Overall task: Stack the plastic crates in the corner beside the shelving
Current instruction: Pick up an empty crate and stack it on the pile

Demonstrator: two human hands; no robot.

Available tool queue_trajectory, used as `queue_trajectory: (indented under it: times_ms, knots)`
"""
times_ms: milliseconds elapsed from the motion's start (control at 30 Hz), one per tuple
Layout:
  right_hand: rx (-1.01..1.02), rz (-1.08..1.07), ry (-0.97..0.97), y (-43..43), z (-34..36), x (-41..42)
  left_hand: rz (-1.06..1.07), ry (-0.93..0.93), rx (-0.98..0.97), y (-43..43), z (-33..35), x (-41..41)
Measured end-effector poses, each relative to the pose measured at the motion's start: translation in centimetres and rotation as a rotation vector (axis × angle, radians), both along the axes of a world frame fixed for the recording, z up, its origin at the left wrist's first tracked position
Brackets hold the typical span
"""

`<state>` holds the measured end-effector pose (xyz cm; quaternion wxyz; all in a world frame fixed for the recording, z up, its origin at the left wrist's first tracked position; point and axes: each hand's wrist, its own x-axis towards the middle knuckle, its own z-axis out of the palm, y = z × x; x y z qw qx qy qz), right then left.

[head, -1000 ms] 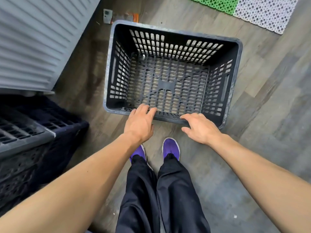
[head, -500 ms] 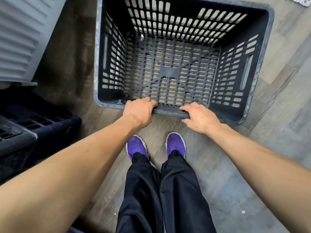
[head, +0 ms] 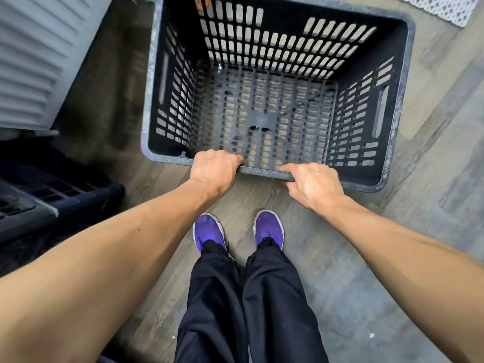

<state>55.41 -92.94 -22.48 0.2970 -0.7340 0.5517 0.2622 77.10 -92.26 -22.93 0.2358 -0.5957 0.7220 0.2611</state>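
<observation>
A black slotted plastic crate [head: 403, 106] stands open-side up on the wooden floor in front of my feet. My left hand [head: 213, 171] grips its near rim, fingers curled over the edge into the crate. My right hand [head: 313, 186] grips the same rim a little to the right, thumb along the top of the edge. The crate holds nothing. At the left edge stand other dark crates [head: 52, 197], partly cut off by the frame.
A grey ribbed panel [head: 39, 61] fills the upper left, above the dark crates. A white perforated mat [head: 445, 6] lies on the floor at the top right. My purple shoes [head: 209, 231] stand just behind the crate. Bare floor lies to the right.
Both hands went from resting on the near rim to curling tightly round it. The crate now looks larger and closer in view.
</observation>
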Motion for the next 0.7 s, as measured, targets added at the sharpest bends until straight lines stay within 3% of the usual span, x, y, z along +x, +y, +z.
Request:
queue_trajectory:
  times_ms: [333, 700]
  knots:
    - [-0.044, 0.086, 0.021, -2.4, 9.0, -1.7, -0.125, 0.039, 0.000, -2.3, 9.2, -0.7]
    - [0.009, 0.186, -0.001, 0.6, 23.0, -1.4, -0.153, 0.049, 0.025, 2.4, 23.5, 0.1]
